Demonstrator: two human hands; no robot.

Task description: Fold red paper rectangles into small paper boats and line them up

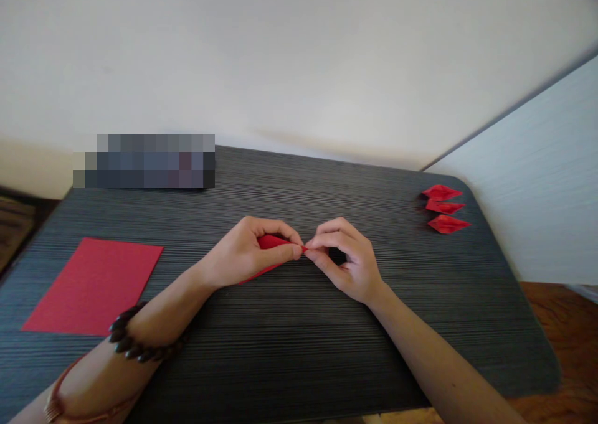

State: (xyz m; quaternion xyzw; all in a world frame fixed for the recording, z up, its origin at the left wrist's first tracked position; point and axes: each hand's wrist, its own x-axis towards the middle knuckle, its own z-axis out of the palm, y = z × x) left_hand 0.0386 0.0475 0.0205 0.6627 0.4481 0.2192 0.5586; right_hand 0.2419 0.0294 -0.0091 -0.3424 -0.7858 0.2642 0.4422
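Short, even pinches suit fine creasing

The folded red paper (271, 242) sits between the 2 hands, its wider part within the curl of the left hand (240, 249) and its narrow tip (304, 249) pointing toward the right. The left hand is rounded over the paper, thumb and fingers closed on it near the point, with a red edge showing below the thumb. The right hand (355, 262) has its thumb and fingertips brought together on the very tip, while the rest of the hand arches loosely.

The step in hand looks like creasing that point. It probably goes best with a firm left grip just behind the tip, so the layers cannot slide. The right fingertips would do well to line up the edges first, then press lightly and run the crease outward; a hard tug could tear or blunt so thin an end. How the layers lie under the fingers is hidden.

Well out to the right of the right hand, and a little beyond it, 3 folded red pieces (446, 207) lie close together. To the left of the left hand, flat red paper (93, 287) rests on the dark table (280, 349), partly covered by the forearm.
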